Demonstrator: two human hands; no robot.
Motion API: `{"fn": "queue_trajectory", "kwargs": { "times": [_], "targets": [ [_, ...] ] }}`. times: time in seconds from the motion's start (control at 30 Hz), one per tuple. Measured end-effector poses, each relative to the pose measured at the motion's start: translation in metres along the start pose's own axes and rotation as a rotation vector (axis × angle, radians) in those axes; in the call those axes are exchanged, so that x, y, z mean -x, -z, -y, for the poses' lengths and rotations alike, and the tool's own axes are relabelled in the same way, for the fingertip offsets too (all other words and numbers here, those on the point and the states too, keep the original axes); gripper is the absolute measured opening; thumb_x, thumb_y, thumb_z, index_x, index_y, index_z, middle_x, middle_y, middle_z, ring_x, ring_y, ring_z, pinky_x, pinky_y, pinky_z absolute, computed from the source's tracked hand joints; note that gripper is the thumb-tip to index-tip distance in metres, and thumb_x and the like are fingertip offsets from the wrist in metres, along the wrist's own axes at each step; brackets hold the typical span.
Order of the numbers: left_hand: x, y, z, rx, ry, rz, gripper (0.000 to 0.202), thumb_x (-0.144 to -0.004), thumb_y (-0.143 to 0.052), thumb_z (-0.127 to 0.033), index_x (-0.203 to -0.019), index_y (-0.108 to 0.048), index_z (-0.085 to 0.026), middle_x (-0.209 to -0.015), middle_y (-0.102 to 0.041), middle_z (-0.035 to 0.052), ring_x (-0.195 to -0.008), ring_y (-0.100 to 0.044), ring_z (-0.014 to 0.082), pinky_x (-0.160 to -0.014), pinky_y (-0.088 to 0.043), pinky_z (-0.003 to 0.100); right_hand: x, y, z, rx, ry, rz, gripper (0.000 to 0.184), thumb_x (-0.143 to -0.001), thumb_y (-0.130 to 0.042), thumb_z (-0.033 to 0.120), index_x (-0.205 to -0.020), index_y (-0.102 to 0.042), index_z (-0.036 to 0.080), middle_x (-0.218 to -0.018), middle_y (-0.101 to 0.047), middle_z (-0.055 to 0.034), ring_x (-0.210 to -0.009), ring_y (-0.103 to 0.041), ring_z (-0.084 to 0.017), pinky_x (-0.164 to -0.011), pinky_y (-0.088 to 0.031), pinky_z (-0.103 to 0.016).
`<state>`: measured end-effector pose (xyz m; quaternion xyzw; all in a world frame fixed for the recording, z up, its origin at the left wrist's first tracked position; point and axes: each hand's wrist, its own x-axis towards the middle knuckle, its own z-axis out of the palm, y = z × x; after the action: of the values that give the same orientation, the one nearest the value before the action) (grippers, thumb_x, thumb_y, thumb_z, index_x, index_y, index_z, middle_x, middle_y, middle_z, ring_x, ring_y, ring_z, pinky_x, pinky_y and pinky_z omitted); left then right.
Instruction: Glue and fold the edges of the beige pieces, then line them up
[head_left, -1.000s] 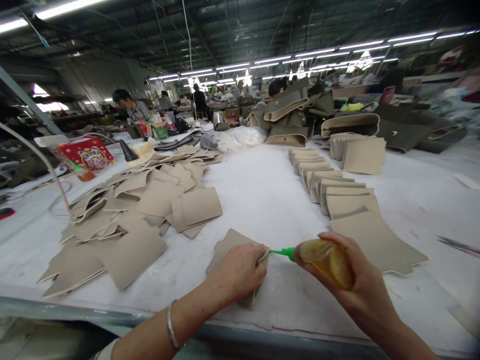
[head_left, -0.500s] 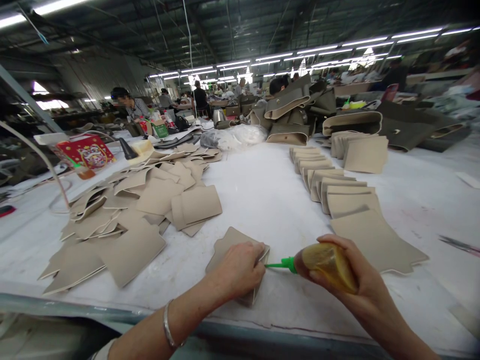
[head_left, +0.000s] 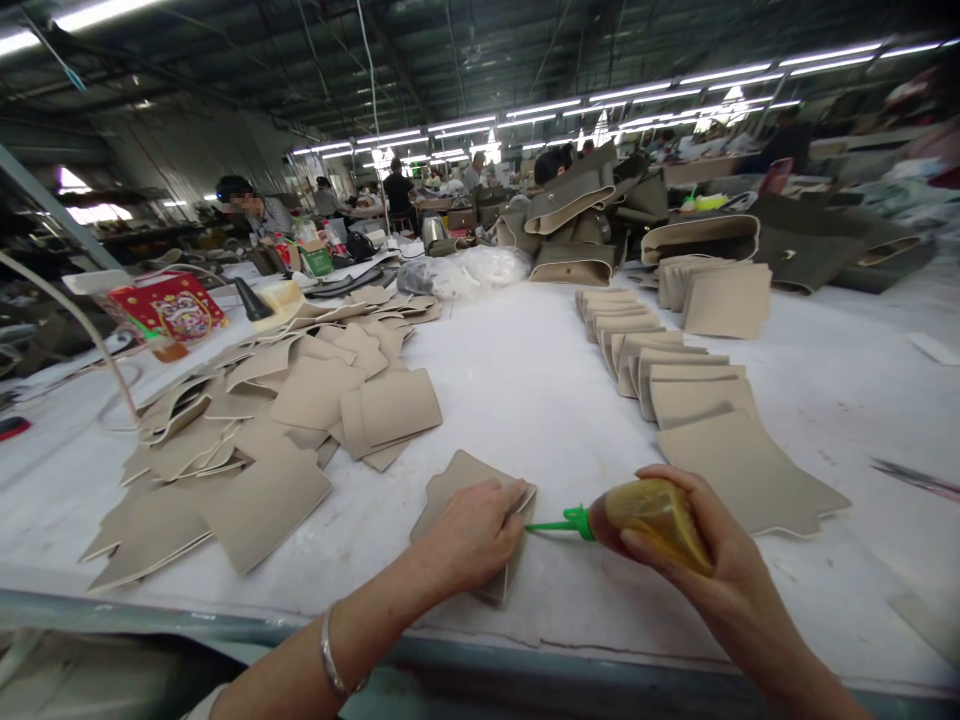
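Note:
My left hand (head_left: 476,530) is closed at the right edge of a beige leather-like piece (head_left: 452,484), its fingers gripping and pressing it on the table. Part of that piece is hidden beneath the hand. Wrapped in my right hand (head_left: 720,560) is a squeeze bottle (head_left: 651,520) of amber liquid, tipped on its side. Its thin green nozzle (head_left: 559,524) points left, with the tip at the piece's edge beside my left fingers.
Many loose beige pieces (head_left: 315,390) lie heaped on the left. A row of overlapping pieces (head_left: 697,400) runs along the right, with scissors (head_left: 915,478) beyond it. Dark bags (head_left: 574,215) are piled at the back. A red box (head_left: 169,305) stands far left.
The view has shifted very slightly. Both hands, the bottle and the piece under my left hand keep nearly the same positions, with the nozzle tip still at the edge.

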<state>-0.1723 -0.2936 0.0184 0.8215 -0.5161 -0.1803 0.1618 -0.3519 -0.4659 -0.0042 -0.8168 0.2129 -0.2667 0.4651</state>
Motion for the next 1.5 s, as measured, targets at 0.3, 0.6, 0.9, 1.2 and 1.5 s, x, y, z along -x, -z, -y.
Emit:
{"fn": "queue_trajectory", "kwargs": {
  "times": [0.3,0.6,0.9,1.2,1.5],
  "targets": [
    [0.003,-0.002,-0.004,0.015,0.046,-0.010,0.046,-0.089,-0.037,-0.020,-0.131,-0.054,-0.018,-0.117,-0.064,0.0091,-0.108,-0.060,0.0244,-0.099,-0.045,0.036,0.016,-0.007,0.006,-0.056,-0.050,0.020,0.045,-0.082,-0.068,0.049,-0.118,-0.052,0.028,-0.105,-0.061,-0.0011,-0.087,-0.062,-0.022,-0.078,-0.049,-0.028],
    [0.004,-0.005,-0.002,-0.013,0.059,-0.006,0.046,-0.091,-0.035,-0.022,-0.133,-0.052,-0.020,-0.115,-0.064,0.0083,-0.105,-0.061,0.0246,-0.097,-0.045,0.036,0.021,-0.007,-0.005,-0.038,0.011,0.026,0.042,-0.081,-0.070,0.048,-0.116,-0.055,0.029,-0.103,-0.061,-0.0015,-0.084,-0.063,-0.023,-0.074,-0.053,-0.027],
    [0.005,-0.005,-0.003,-0.018,0.056,-0.007,0.046,-0.092,-0.035,-0.024,-0.134,-0.051,-0.020,-0.114,-0.063,0.0090,-0.103,-0.061,0.0253,-0.095,-0.046,0.037,0.015,-0.003,-0.006,-0.008,0.100,0.032,0.040,-0.078,-0.074,0.043,-0.112,-0.058,0.029,-0.107,-0.062,-0.0026,-0.087,-0.065,-0.023,-0.076,-0.055,-0.026],
    [0.006,-0.004,-0.003,-0.017,0.046,-0.007,0.046,-0.091,-0.035,-0.023,-0.134,-0.051,-0.020,-0.112,-0.063,0.0097,-0.100,-0.062,0.0273,-0.092,-0.048,0.040,0.014,-0.005,-0.015,0.000,0.057,0.015,0.044,-0.081,-0.071,0.047,-0.117,-0.054,0.029,-0.108,-0.060,-0.0027,-0.089,-0.063,-0.024,-0.080,-0.053,-0.029],
    [0.005,-0.005,-0.004,-0.008,0.048,-0.007,0.047,-0.091,-0.033,-0.023,-0.135,-0.050,-0.019,-0.114,-0.062,0.0097,-0.102,-0.061,0.0281,-0.093,-0.047,0.041,0.014,-0.012,-0.007,-0.091,0.007,0.035,0.043,-0.082,-0.068,0.050,-0.116,-0.053,0.028,-0.112,-0.058,-0.0018,-0.096,-0.059,-0.024,-0.085,-0.048,-0.029]
  ]
}}
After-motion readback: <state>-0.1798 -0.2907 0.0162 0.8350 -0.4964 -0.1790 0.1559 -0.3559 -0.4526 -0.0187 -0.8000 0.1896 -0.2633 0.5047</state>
